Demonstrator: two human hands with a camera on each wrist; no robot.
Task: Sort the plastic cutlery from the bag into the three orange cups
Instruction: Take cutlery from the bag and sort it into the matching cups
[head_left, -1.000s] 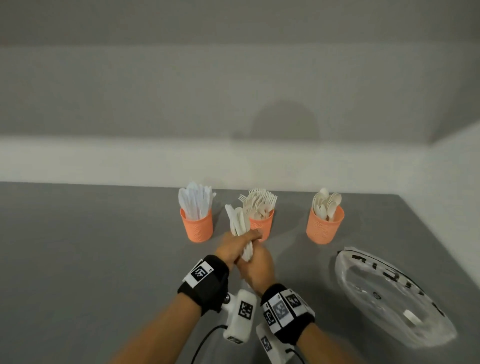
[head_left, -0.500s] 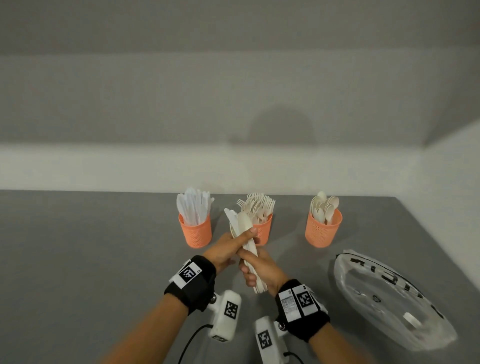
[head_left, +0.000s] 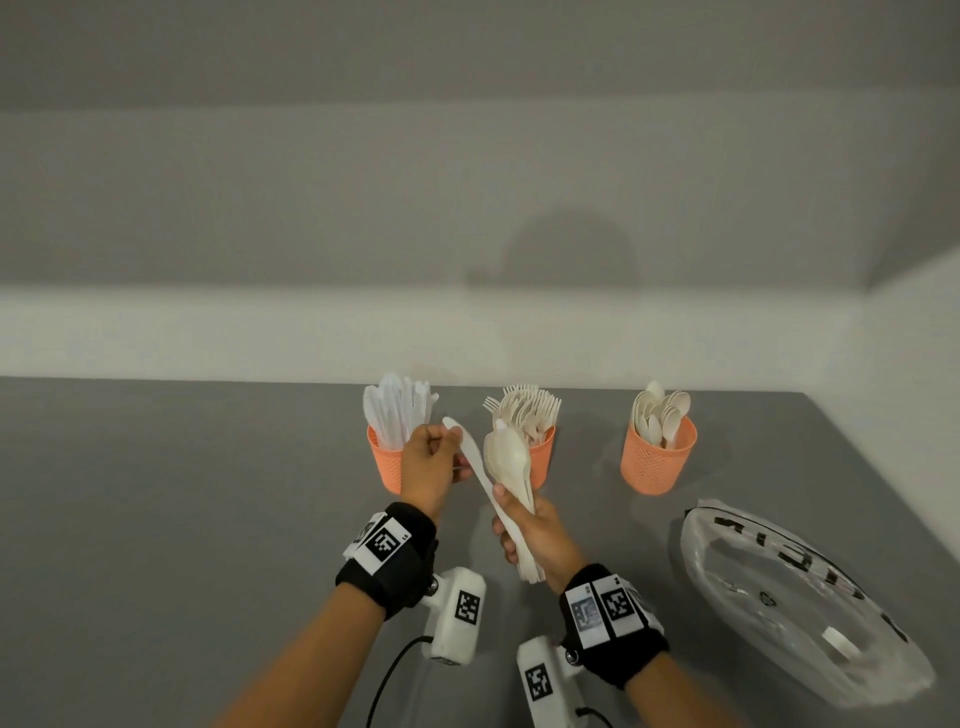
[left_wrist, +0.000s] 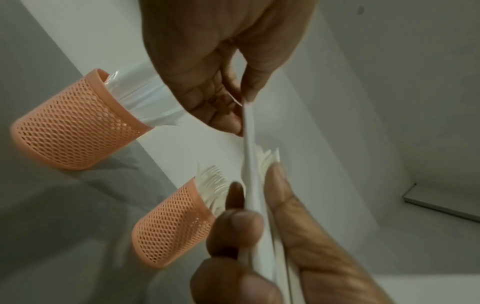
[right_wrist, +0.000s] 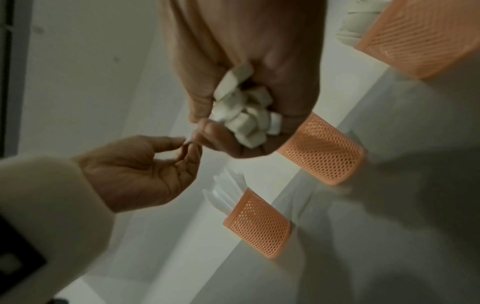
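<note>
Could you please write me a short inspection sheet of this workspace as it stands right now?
Surface: grey table, matte.
Job's things: three orange cups, knives cup, forks cup, spoons cup; clear bag lies at right, a small white piece inside.
Clutter: nothing seen.
Grippers: left hand pinches one white knife; right hand grips a cutlery bundle.
Cables: black cable from the left wrist camera.
Surroundings: pale wall behind.

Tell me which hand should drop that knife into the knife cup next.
Left. The left hand already pinches the knife beside the knife cup; the right hand grips the bundle.
</note>
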